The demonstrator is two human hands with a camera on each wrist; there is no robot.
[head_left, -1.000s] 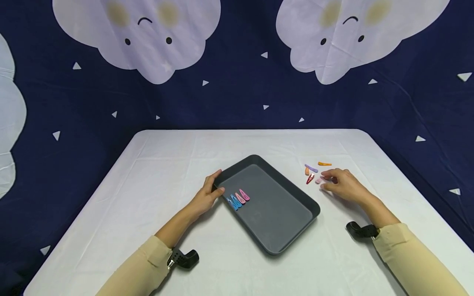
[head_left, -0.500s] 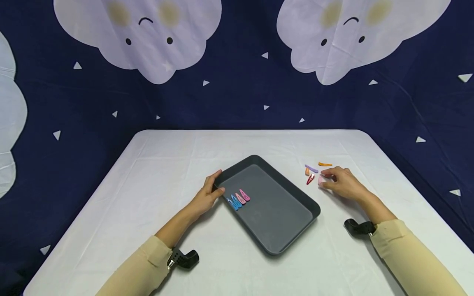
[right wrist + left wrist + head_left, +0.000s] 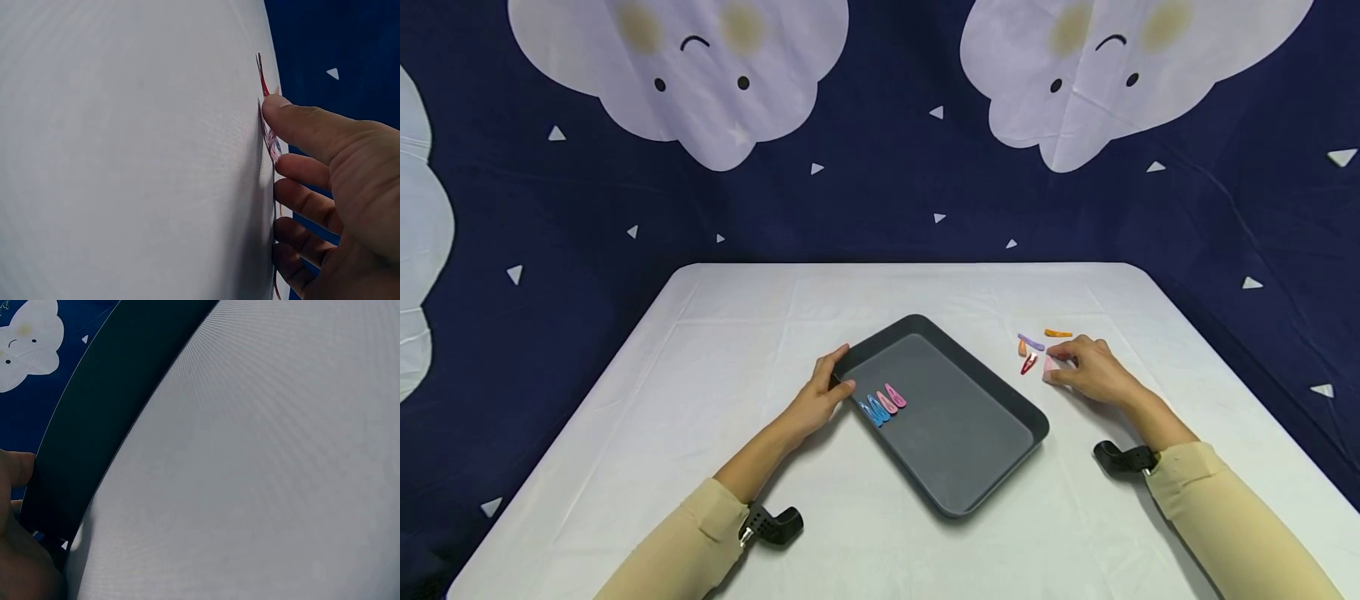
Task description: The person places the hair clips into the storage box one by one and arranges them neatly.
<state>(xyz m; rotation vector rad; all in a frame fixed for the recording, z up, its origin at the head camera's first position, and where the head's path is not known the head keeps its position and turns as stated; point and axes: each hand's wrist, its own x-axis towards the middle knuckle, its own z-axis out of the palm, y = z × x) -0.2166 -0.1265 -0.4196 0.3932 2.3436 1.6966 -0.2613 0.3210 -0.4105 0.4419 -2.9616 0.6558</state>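
Observation:
My left hand (image 3: 822, 398) grips the left edge of a dark grey baking tray (image 3: 966, 408), thumb over the rim. In the left wrist view the tray's outer wall (image 3: 100, 406) shows beside the fingers. Inside the tray, near the thumb, blue hair clips (image 3: 877, 407) and pink hair clips (image 3: 895, 396) lie in a row. To the right of the tray, my right hand (image 3: 1093, 372) pinches a light pink hair clip (image 3: 1049, 365) between thumb and index finger, at the tabletop. The right wrist view shows this pink clip (image 3: 270, 134) partly hidden by the thumb.
Close to the right fingertips lie a red hair clip (image 3: 1028, 363), a small orange clip (image 3: 1022, 347), a purple clip (image 3: 1031, 342) and a yellow-orange clip (image 3: 1058, 333). A white cloth covers the table (image 3: 737, 333). Behind it hangs a dark blue curtain (image 3: 880, 208) with clouds.
My right fingers have closed on the pink hair clip, and hand and clip have shifted slightly left. The left hand, tray and clips in it have stayed put.

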